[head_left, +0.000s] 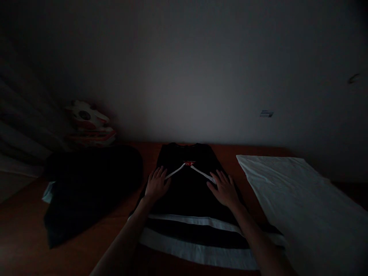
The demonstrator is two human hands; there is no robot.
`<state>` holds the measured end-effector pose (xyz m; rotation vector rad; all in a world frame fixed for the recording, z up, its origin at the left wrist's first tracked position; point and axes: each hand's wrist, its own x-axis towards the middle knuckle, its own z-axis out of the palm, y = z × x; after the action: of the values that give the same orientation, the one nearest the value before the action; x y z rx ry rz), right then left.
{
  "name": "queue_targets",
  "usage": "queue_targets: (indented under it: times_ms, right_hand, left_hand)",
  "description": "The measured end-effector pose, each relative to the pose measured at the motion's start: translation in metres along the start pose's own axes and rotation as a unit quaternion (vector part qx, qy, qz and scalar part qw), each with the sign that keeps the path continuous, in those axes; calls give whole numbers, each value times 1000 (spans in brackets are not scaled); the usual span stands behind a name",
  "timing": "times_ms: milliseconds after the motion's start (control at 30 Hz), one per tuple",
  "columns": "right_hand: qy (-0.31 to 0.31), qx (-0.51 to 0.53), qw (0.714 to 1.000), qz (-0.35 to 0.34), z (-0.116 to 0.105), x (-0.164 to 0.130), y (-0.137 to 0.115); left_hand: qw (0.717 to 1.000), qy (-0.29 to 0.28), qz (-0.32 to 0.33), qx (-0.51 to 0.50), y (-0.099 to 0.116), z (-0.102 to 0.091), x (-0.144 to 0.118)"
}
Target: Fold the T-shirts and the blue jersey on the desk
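Observation:
A black shirt [186,199] lies spread out in front of me. It has a small red patch with pale letters [189,163], two slanting white stripes on its upper part and white bands near the end closest to me. My left hand [156,184] rests on the shirt's left side, fingers outstretched, by the lower end of the left stripe. On the opposite side my right hand [224,188] lies with its fingers spread beside the right stripe. Neither hand grips anything. My right forearm passes over part of the white bands.
Dark cloth [94,188] is heaped at the left on the brown surface [25,237]. White cloth [287,191] lies flat at the right. A cow-like figure [89,115] stands at the back left near a curtain [20,126]. A wall [195,76] rises behind; the room is dim.

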<state>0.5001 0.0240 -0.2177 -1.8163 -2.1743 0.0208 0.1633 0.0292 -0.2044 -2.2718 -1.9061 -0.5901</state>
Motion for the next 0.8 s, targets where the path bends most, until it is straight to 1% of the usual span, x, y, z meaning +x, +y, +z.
queue_targets:
  times_ms: [100,167,233,333,433,467,500,567,667,733,800]
  right_hand:
    - [64,34,997,3,1,4,-1]
    - [98,58,993,-9,-4,3,0]
    - [109,81,990,-31,-15,-4,6]
    - [86,133,987,-36,-44,-35,23]
    - [8,199,980,-8,-75,-85,45]
    - [-16,208,978,-9,-83,-103,52]
    - [-18,208,978,-13,-89,-119,59]
    - [-2,189,982,-15,-95,-145,69]
    - [14,159,987,-30,-93,-164,77]
    - [28,157,987,-33,-90,-169,78]
    - [53,166,984,-29,-91,-174,77]
  left_hand:
    - [998,27,-13,-56,-1,-4,7]
    - [994,32,9,-107,0,-11,6]
    - [988,14,48,-146,0,-24,-4]
    - [983,-35,87,-155,-7,-53,-37]
    - [985,-75,79,-132,-22,-85,-84]
    - [985,-94,74,-127,-28,-93,-99]
    - [984,-107,64,-124,-32,-100,-113]
    - [985,-117,32,-121,-38,-108,-134]
    - [985,-111,-4,-129,-39,-113,-149]
    - [987,-99,3,-128,-37,-115,-152]
    - [990,-74,13,-116,-38,-116,-155]
